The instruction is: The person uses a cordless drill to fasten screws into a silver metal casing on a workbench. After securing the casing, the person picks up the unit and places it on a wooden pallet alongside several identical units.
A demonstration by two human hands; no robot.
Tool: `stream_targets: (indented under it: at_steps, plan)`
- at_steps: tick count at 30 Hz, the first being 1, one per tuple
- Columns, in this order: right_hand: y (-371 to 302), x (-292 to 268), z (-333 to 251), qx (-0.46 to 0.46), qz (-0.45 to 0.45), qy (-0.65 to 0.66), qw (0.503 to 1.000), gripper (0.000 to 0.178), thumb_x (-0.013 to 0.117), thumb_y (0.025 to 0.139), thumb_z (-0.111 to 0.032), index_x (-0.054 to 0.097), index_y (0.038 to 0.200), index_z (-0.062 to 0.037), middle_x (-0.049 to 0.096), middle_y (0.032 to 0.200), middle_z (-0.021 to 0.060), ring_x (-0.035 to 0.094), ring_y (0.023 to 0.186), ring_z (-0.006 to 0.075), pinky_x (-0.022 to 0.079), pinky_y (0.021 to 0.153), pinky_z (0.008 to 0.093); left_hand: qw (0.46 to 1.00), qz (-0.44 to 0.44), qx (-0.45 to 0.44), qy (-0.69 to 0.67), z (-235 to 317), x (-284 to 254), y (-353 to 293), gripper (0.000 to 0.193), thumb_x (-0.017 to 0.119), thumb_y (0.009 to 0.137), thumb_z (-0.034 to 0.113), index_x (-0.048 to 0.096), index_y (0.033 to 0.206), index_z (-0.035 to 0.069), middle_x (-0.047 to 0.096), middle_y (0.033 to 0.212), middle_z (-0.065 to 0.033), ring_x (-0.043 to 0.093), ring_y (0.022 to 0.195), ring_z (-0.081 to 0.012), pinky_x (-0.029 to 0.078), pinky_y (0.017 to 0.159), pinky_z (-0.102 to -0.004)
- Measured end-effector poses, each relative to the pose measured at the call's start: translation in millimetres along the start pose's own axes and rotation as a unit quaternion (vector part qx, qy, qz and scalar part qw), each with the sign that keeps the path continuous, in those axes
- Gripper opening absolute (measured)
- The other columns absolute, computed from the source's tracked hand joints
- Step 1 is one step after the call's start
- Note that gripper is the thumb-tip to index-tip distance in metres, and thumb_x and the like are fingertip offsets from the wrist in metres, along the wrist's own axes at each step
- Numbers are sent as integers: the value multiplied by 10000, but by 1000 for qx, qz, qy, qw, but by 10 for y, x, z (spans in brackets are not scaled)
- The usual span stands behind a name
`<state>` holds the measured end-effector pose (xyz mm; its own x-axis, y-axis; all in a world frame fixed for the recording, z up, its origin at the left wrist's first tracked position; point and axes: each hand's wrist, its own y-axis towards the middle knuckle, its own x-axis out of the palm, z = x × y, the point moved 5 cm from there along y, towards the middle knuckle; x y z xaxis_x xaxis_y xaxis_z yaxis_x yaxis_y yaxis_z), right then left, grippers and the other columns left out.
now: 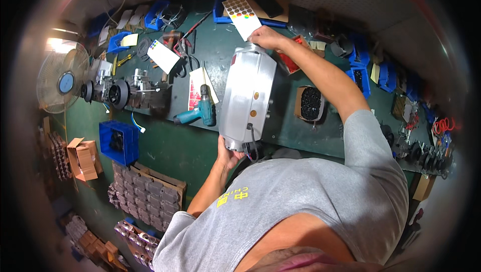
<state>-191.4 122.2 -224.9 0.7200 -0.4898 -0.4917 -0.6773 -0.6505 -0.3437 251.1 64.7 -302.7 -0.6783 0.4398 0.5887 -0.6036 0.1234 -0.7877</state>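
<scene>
A long silver metal housing (249, 86) with rounded ends and round gold stickers lies lengthwise before me, its near end at the table's front edge. My left hand (229, 157) grips that near end from below, beside a black cable (252, 142). Over at the far end, my right hand (265, 37) is closed on the housing's round tip, partly hiding it. A white sheet of round coloured stickers (241, 12) reaches close to the right fingers. A teal power drill (200, 112) lies left of the housing, near a white and red label sheet (195, 91).
An open box of black parts (309, 104) stands to the right. Blue bins (358, 79) line the table's back and right. Motor-like assemblies (131, 91) sit on the left, near a fan (65, 79). Below are a blue crate (119, 142) and stacked grey parts (145, 192).
</scene>
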Motion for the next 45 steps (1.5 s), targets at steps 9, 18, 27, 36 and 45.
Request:
stream_targets:
  at_steps: [9, 18, 27, 36, 45]
  plan:
    - [-83, 258, -50, -10, -19, -32, 999, 337, 523, 886, -26, 749, 1135, -39, 720, 1176, 154, 667, 1101, 253, 493, 1001, 348, 994, 20, -71, -77, -27, -234, 156, 692, 370, 959, 681, 631, 1258, 114, 684, 1104, -150, 669, 927, -326, 582, 741, -462]
    - [-467, 206, -210, -139, 45, -94, 985, 349, 497, 805, 22, 777, 1010, -13, 730, 1112, 202, 696, 1044, 313, 526, 974, 382, 997, -7, -58, -53, -11, -251, 166, 695, 322, 982, 661, 595, 1307, 110, 671, 1160, -153, 660, 1000, -325, 584, 798, -471]
    - [-495, 281, -229, -181, 76, -73, 978, 336, 482, 789, 44, 776, 946, 8, 723, 1114, 208, 693, 1032, 340, 525, 970, 427, 998, -12, -57, -19, 32, -221, 128, 711, 332, 967, 694, 612, 1287, 124, 677, 1131, -141, 662, 972, -300, 584, 776, -451]
    - [-562, 308, -351, -131, 82, -133, 979, 349, 459, 832, 63, 782, 933, -23, 723, 1158, 130, 643, 1106, 314, 477, 1019, 436, 997, -21, -60, -42, 13, -230, 136, 692, 353, 968, 680, 614, 1284, 122, 682, 1123, -129, 668, 948, -299, 584, 776, -447]
    - [-617, 349, -346, -110, 97, -199, 969, 347, 463, 857, 58, 785, 936, -43, 698, 1228, 132, 566, 1225, 311, 428, 1062, 478, 996, -50, -58, -38, 8, -243, 167, 694, 343, 974, 677, 601, 1299, 121, 681, 1123, -132, 673, 940, -298, 588, 784, -443]
